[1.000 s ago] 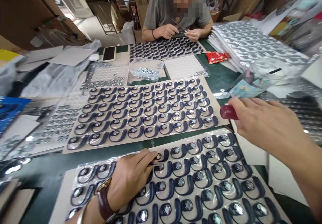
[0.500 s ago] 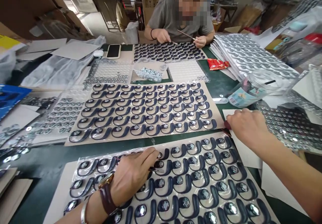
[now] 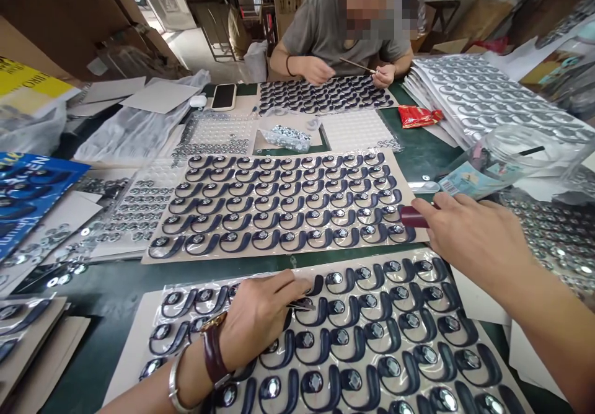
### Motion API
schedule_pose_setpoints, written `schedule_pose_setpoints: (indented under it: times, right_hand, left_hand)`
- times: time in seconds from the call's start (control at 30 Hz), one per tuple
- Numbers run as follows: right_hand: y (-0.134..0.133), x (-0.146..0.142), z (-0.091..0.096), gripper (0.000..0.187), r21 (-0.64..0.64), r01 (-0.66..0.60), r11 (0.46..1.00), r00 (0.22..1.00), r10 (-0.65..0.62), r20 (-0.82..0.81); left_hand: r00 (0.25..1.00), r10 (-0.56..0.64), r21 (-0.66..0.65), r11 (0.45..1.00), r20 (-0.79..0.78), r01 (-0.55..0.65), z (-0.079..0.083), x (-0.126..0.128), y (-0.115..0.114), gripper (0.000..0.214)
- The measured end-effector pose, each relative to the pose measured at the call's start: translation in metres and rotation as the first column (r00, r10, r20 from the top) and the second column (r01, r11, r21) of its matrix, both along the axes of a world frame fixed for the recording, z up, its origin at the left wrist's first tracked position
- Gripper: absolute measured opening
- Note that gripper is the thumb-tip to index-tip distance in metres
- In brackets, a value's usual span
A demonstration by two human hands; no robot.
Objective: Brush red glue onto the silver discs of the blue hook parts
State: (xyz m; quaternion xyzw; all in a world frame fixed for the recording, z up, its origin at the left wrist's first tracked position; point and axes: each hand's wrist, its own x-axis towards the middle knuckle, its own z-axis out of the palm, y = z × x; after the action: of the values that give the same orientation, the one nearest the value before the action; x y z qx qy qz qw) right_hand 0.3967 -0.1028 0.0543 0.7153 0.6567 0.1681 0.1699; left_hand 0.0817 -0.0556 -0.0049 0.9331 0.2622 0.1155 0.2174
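Dark blue hooked pieces point(image 3: 333, 389), in rows under clear film on the near sheet point(image 3: 137, 339) of tan card. Lies flat at the front of the green table point(image 3: 116, 284), beneath the left hand point(image 3: 260, 305). Long axis: apparently left to right, slightly aslant, right end farther off; near edge out of frame, hence uncertain. Per hook: faceted stone point(image 3: 311, 382) in the round end at left, thick tail at right, pointing to the far side.

Left hand: low over the far rows, fingers gripping a slim metal tool point(image 3: 303, 305), tip at a hook; contact unclear. Right hand point(image 3: 478, 237): beyond the far right corner, fingers closed round a dark red piece point(image 3: 415, 217), blunt end leftward, by the right edge of the second sheet point(image 3: 419, 234); touching or apart, not determinable.

Handling, by judgement: metal tip best held shallow, to spare film and stones; bracelet point(image 3: 176, 384) best lifted off nearer rows; card best steadied against sliding.

Beyond: second sheet, hooks pointing alike, long axis left to right. Farther: red packet point(image 3: 419, 116), phone point(image 3: 224, 96), co-worker point(image 3: 309, 36) in grey, slim stick point(image 3: 357, 65) in hand.
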Motion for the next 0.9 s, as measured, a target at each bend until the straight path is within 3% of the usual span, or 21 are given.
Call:
schedule_pose_setpoints:
  times: [0.33, 0.47, 0.57, 0.7, 0.9]
  right_hand:
    - [-0.003, -0.008, -0.004, 0.033, 0.009, -0.076, 0.997, 0.996, 0.076, -0.053]
    - [-0.005, -0.013, -0.002, 0.038, 0.009, -0.130, 0.992, 0.985, 0.130, -0.117]
    - [-0.004, -0.014, 0.001, 0.041, 0.010, -0.236, 0.972, 0.958, 0.235, -0.162]
    - [0.007, -0.018, 0.002, 0.040, 0.063, -0.461, 0.885, 0.872, 0.465, -0.155]
    - [0.020, -0.048, 0.012, 0.031, 0.267, -0.681, 0.682, 0.682, 0.723, -0.110]
  left_hand:
    - [0.995, 0.096, -0.073, 0.993, 0.001, -0.096, -0.009, -0.003, 0.001, 0.065]
    - [0.987, 0.158, -0.131, 0.979, 0.018, -0.154, 0.004, -0.004, 0.003, 0.054]
    - [0.970, 0.238, -0.232, 0.947, 0.046, -0.221, 0.022, -0.012, 0.007, 0.043]
    - [0.940, 0.332, -0.357, 0.890, 0.080, -0.284, 0.046, -0.030, 0.003, 0.032]
    - [0.910, 0.406, -0.458, 0.827, 0.085, -0.326, 0.065, -0.049, -0.025, 0.030]
